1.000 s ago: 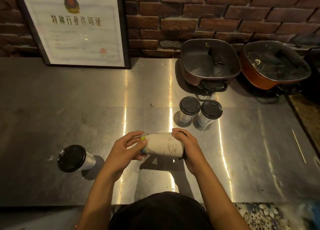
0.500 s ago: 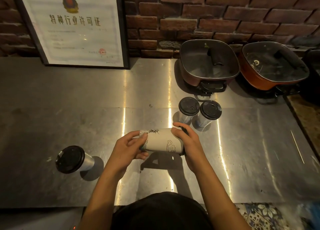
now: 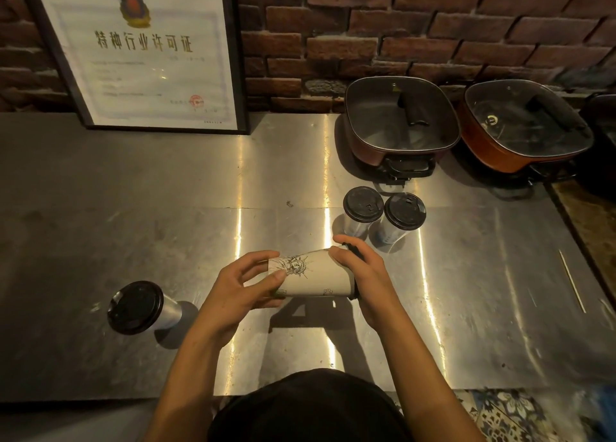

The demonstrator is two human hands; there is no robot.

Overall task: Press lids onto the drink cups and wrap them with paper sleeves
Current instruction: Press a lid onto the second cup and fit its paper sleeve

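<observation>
Steel surface (image 3: 133, 208) across most of the view, streaked with light reflections. Brick wall (image 3: 400, 24) behind it. Large framed certificate (image 3: 143, 51) propped against the wall, far left. Two electric pots with glass lids at the back right: one dark (image 3: 400, 121), one orange-sided (image 3: 523, 124), set just beside each other.

Both forearms in from the bottom edge, meeting over the middle of the surface. Left hand (image 3: 233, 291) on the narrow base end of the sleeved cup (image 3: 316, 280): fingers (image 3: 256, 258) curled round the far side, slightly spread, thumb laid flat on the near face of the paper. Right hand (image 3: 370, 281) on the opposite end: fingers (image 3: 346, 241) curled over the top and clamped round the black lid (image 3: 353, 252), only a sliver of it showing. Sleeved cup held sideways between the two hands, base to the left, lid to the right, lifted clear of the surface with its shadow below. Line drawing of a crowned figure (image 3: 295, 266) facing up on the paper, just right of the left thumb.

Two upright lidded cups (image 3: 363, 204) (image 3: 405, 211), unsleeved, touching or nearly so, just beyond the right hand. One more lidded cup (image 3: 136, 306), unsleeved, well apart to the left of the left forearm. Thin stick (image 3: 571, 281) lying flat near the right edge.
</observation>
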